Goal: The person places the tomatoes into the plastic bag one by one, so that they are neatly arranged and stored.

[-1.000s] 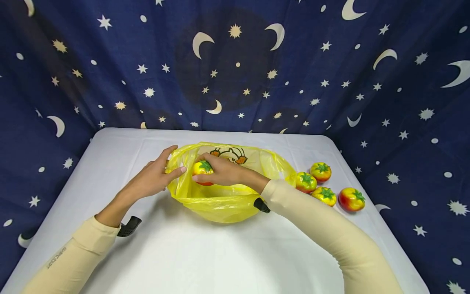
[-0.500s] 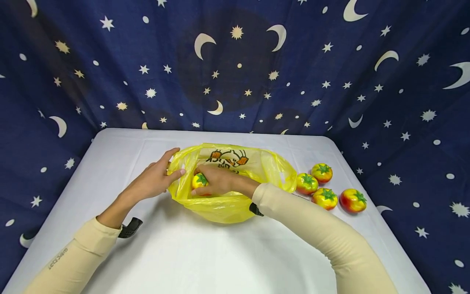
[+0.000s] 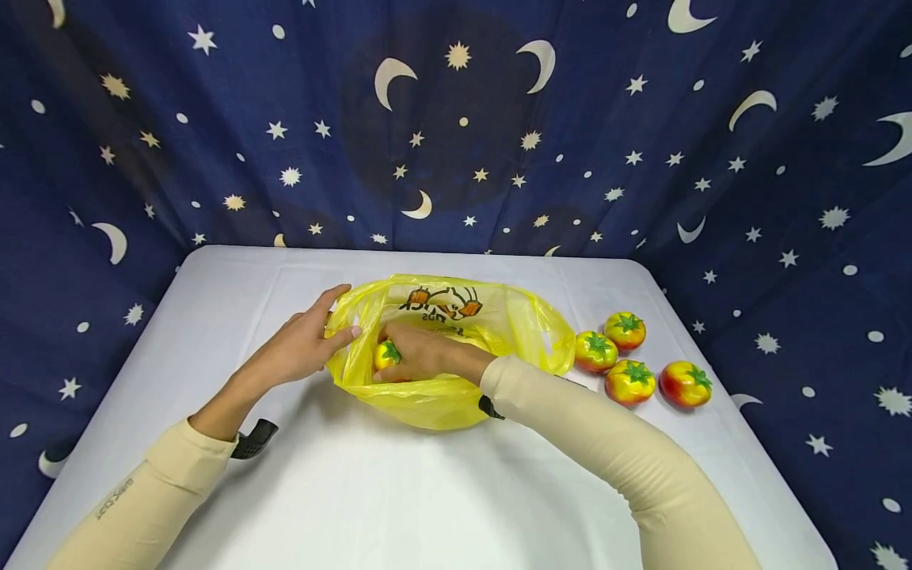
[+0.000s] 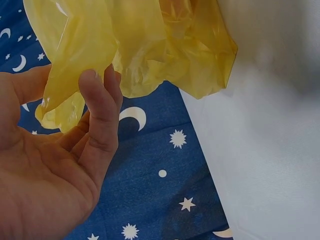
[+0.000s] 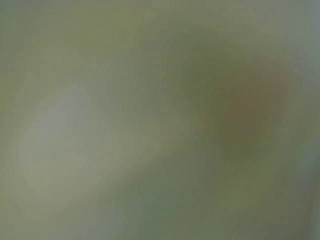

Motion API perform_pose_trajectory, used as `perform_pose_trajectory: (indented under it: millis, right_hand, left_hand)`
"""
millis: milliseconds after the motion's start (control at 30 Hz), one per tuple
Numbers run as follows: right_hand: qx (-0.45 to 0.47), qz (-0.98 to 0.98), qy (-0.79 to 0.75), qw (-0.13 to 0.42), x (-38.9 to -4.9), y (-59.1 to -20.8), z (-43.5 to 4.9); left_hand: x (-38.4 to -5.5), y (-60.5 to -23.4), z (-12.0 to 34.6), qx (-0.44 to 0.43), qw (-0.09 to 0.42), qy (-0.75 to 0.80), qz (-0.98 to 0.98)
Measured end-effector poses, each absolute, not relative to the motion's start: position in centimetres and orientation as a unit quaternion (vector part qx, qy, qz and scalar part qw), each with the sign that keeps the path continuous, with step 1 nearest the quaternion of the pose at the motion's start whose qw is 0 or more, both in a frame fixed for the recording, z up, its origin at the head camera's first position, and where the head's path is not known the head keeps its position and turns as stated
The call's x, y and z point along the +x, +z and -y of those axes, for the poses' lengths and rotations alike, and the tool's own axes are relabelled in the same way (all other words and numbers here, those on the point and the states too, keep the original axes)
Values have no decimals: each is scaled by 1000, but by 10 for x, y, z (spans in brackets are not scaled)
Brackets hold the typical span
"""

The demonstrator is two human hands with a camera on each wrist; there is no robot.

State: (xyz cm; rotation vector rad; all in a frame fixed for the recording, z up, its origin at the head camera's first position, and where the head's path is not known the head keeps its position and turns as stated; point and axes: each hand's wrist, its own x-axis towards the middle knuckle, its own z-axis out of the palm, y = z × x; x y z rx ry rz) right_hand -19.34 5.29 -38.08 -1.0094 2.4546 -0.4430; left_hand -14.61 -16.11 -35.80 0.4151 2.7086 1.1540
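Note:
A yellow plastic bag (image 3: 427,408) lies with its wide mouth spread, dark cartoon print showing on its inner back wall. My left hand (image 3: 302,344) pinches the bag's left rim between thumb and fingers; the left wrist view shows the yellow film (image 4: 80,45) running between them. Inside the bag, my right hand (image 3: 420,352) grips a toy tomato (image 3: 385,356), yellow and red with a green leafy top, low near the left side. The fingers' far side is hidden by the hand. The right wrist view is only a blur.
Several more toy tomatoes (image 3: 630,383) lie in a group just right of the bag on the white-covered table (image 3: 399,499). A dark blue curtain (image 3: 313,95) with moons and stars hangs behind and at both sides.
My right hand has lowered the toy tomato deeper into the bag, uncovering more of the print behind it. My left hand stays at the rim.

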Motion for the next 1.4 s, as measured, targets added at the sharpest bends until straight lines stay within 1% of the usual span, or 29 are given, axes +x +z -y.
perform_pose_trajectory:
  millis: [67, 267, 533, 800, 933, 1133, 1267, 1400]
  right_hand:
    - [-364, -888, -164, 226, -192, -383, -53]
    - [-355, -891, -162, 233, -189, -387, -53]
    - [-363, -893, -145, 221, -187, -392, -55]
    - [-353, -898, -120, 233, -186, -392, -56]
    - [-352, -899, -105, 238, -189, -384, -57]
    - [-361, -902, -97, 216, -193, -360, -58]
    - [-364, -899, -105, 221, -190, -345, -59]
    - [-370, -899, -108, 210, -183, -333, -61]
  left_hand:
    - [-146, -358, 161, 139, 85, 389, -907]
    - [-144, -359, 161, 144, 63, 366, -917]
    - [-144, -359, 160, 146, 62, 361, -919]
    - [-143, -358, 159, 150, 63, 365, -917]
    - [-144, -358, 159, 153, 54, 354, -921]
    - [-144, -358, 159, 154, 56, 352, -921]
    - [-143, -357, 159, 158, 61, 363, -916]
    - [-143, -357, 159, 170, 60, 376, -909]
